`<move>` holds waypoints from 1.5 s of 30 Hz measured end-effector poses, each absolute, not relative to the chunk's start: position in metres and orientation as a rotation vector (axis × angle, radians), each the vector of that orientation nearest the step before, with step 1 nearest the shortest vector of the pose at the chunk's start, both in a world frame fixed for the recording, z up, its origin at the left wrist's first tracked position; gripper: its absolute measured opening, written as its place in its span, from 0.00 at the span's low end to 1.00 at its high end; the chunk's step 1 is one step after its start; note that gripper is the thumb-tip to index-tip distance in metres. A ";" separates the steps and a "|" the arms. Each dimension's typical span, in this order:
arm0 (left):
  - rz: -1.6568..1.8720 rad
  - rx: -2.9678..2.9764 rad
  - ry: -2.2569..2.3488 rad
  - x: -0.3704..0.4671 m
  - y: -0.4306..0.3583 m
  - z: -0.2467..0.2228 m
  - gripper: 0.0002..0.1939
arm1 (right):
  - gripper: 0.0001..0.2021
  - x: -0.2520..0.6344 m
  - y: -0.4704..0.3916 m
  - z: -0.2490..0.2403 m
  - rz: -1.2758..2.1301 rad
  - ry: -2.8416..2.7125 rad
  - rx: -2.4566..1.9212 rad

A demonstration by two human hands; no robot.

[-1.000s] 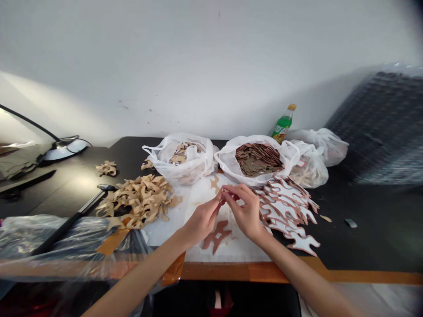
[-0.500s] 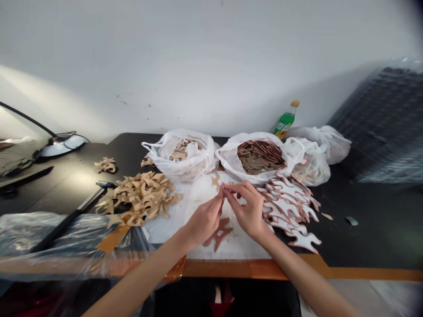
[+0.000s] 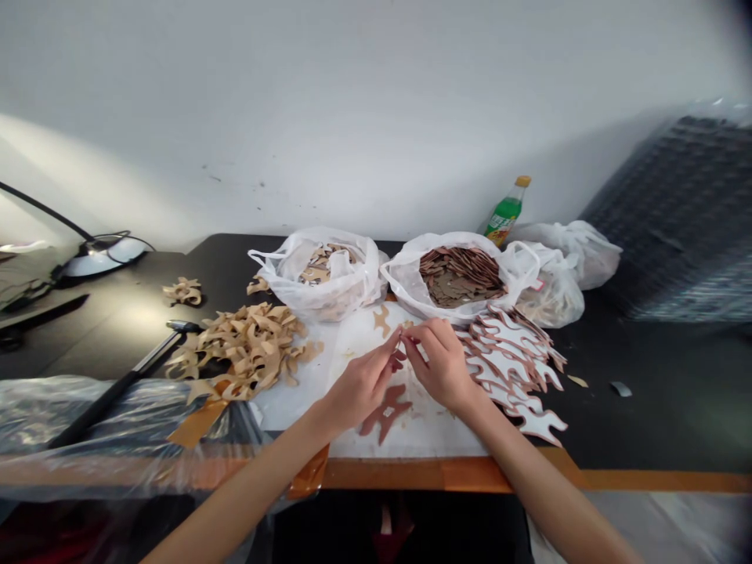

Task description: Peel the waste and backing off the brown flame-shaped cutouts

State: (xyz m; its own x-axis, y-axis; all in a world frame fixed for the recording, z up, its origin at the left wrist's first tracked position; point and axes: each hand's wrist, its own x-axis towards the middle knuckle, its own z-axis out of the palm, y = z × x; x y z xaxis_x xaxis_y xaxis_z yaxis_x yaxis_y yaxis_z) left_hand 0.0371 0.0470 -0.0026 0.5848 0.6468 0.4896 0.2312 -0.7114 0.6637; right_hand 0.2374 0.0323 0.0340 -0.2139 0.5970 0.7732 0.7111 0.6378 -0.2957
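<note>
My left hand (image 3: 365,382) and my right hand (image 3: 439,364) meet fingertip to fingertip above the white paper (image 3: 346,448). Both are closed in a pinch; whatever is between the fingertips is too small to make out. Just below them a reddish-brown branched cutout (image 3: 385,419) lies flat, with a small pale mark at its middle. A smaller tan cutout (image 3: 381,321) rests beyond my fingers. To the right of my right hand spreads a heap of white-faced, brown-edged cutouts (image 3: 517,372). Left of my hands is a pile of curled tan pieces (image 3: 252,348).
Two white plastic bags (image 3: 334,298) (image 3: 405,286) of cutouts stand at the back. Behind them are a green bottle (image 3: 505,215) and tied bags (image 3: 555,294). At left lie a hammer-like tool (image 3: 129,380) and a lamp base (image 3: 106,258). Bubble-wrapped stock (image 3: 681,219) leans at right.
My hands stay pinched together over the paper, with slight finger movement; the left fingers have loosened a little. More of the brown cutout's pale mark shows. The view has shifted slightly.
</note>
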 end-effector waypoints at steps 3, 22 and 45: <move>0.989 2.160 0.717 0.038 0.046 -0.004 0.32 | 0.06 0.235 0.033 0.032 -0.230 -1.936 -1.027; 1.028 1.227 0.726 0.046 0.048 0.015 0.30 | 0.05 0.222 0.029 0.028 -0.267 -2.086 -1.004; 0.903 0.871 0.560 0.041 0.064 0.019 0.14 | 0.05 0.239 0.034 0.036 0.067 -2.031 -0.927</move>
